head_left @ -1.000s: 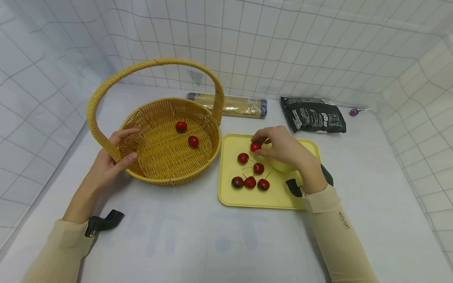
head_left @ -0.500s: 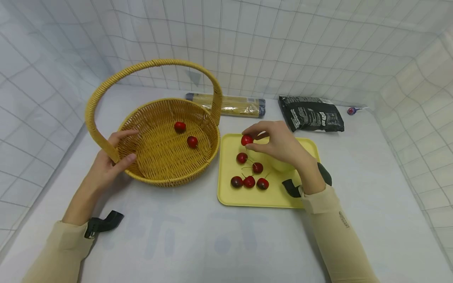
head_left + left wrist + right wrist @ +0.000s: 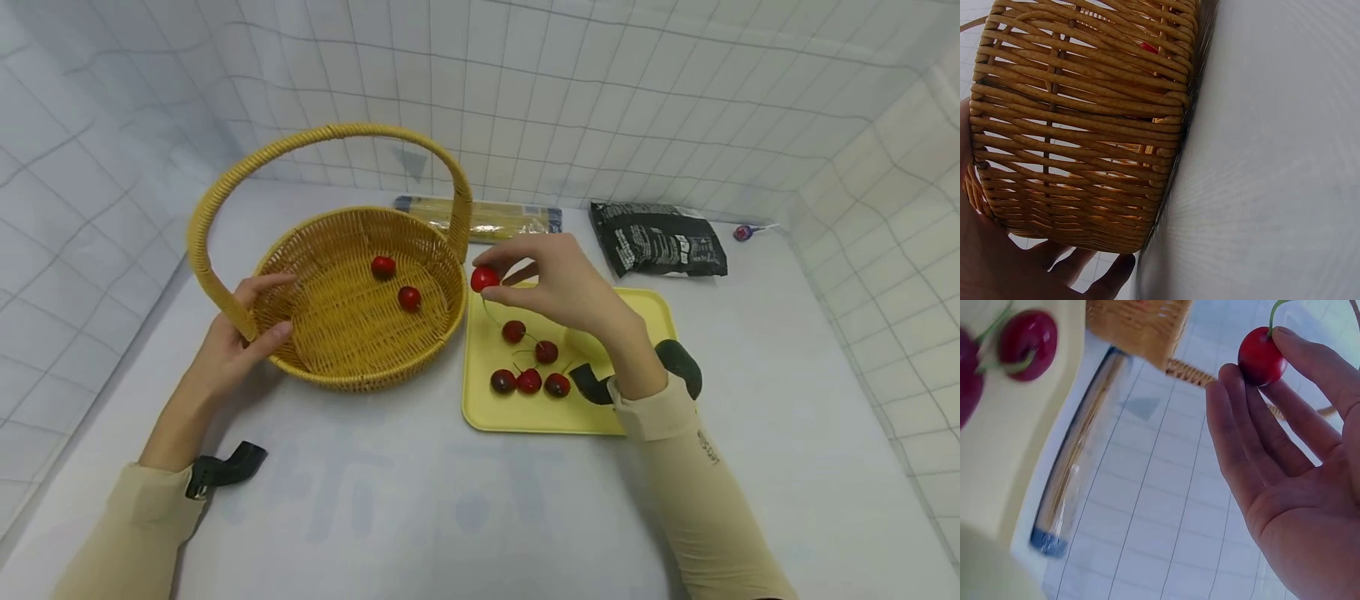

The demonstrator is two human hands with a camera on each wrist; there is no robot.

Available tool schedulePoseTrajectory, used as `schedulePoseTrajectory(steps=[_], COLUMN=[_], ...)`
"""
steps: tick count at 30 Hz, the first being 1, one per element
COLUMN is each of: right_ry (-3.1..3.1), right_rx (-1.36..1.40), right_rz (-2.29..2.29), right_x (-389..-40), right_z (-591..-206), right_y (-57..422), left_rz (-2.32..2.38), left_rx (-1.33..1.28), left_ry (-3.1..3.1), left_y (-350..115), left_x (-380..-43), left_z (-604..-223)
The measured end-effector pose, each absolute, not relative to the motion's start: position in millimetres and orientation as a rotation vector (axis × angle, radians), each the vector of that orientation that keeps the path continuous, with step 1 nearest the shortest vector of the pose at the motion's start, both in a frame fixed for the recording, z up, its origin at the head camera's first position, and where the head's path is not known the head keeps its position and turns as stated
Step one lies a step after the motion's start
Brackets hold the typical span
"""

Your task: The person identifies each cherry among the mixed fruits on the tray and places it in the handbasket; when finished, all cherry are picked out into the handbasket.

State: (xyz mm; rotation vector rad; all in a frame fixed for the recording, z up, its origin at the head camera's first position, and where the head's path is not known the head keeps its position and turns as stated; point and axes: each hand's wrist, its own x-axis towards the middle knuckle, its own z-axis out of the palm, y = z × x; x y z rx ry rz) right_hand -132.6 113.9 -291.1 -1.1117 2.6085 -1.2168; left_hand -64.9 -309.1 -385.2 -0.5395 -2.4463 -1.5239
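Note:
In the head view my left hand [image 3: 228, 343] grips the left side of a yellow woven basket [image 3: 352, 337], by the foot of its tall arched handle. Its thumb lies over the rim; in the left wrist view fingers [image 3: 1110, 280] reach around the wicker wall. Inside the basket lie two red cherries [image 3: 383, 267]. My right hand [image 3: 566, 287] pinches a stemmed cherry [image 3: 485, 279] between thumb and fingertips, raised over the far left corner of a yellow tray [image 3: 547, 419], near the basket's right rim. Several dark red cherries [image 3: 529, 381] rest on the tray.
A rounded yellow thing [image 3: 588, 346] sits on the tray, partly hidden by my right forearm. Behind stand a clear-wrapped pack of thin yellow sticks [image 3: 517, 218], a black packet [image 3: 660, 240] and a lollipop [image 3: 743, 232]. White grid-lined sheeting [image 3: 540, 100] rises at the back and sides.
My right hand has lifted the cherry off the tray and carried it left and away from me, towards the basket. The left hand keeps its hold on the basket.

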Motion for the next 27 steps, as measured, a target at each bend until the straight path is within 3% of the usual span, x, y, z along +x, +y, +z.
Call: schedulePoseTrajectory(steps=[27], right_ry=[2.637], right_rx=[-1.103], right_rz=[-1.027], right_x=[-147], right_z=[-302], right_y=[-17], left_rz=[-1.548], left_rx=[-0.483], left_ry=[-2.480], left_y=[-309], left_x=[-62], left_z=[-383])
